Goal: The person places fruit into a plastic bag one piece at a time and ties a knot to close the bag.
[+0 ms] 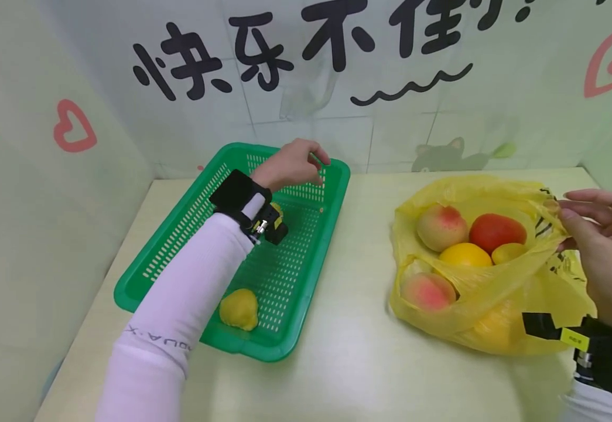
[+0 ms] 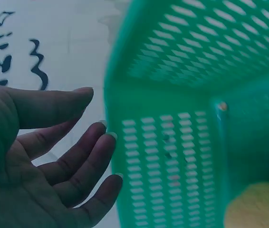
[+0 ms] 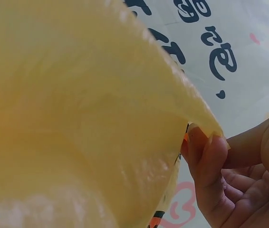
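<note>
My left hand hovers over the far end of a green plastic basket, its fingers loosely bent with nothing between them. In the left wrist view the fingers are spread beside the basket's slotted wall. A yellow lumpy fruit lies at the basket's near end; another yellowish item sits deeper in, mostly hidden by the wrist in the head view. My right hand pinches the rim of a yellow plastic bag. Inside are peaches, a red fruit, an orange and a smaller yellow fruit.
Basket and bag stand apart on a pale table, basket to the left, bag to the right. Behind them rises a wall covering with black characters and pink hearts. Another covered wall borders the left side.
</note>
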Action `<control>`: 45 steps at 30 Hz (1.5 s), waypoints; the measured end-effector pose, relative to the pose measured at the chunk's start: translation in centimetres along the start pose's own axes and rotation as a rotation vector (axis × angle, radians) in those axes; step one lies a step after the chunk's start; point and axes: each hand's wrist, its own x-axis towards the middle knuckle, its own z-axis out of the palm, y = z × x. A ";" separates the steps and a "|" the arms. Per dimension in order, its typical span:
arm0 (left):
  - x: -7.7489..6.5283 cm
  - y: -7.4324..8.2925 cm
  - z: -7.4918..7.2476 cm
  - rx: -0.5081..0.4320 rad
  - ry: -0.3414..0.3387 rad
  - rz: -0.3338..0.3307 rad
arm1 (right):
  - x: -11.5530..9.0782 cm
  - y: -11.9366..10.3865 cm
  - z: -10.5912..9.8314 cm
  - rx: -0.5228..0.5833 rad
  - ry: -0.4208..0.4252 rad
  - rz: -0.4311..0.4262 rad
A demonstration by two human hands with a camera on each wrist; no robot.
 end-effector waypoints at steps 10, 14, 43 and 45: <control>-0.7 -4.3 -0.7 0.346 -0.134 -0.240 | 0.3 0.0 0.1 0.021 0.018 0.003; -0.7 -5.8 -0.7 0.424 -0.218 -0.324 | 0.4 0.2 0.1 0.059 0.026 0.005; -1.1 -8.1 -0.3 0.449 -0.170 -0.336 | 0.0 -0.1 -0.2 -0.021 0.010 0.019; -1.2 -8.1 -0.3 0.435 -0.172 -0.338 | 0.0 -0.2 -0.2 -0.043 0.004 0.022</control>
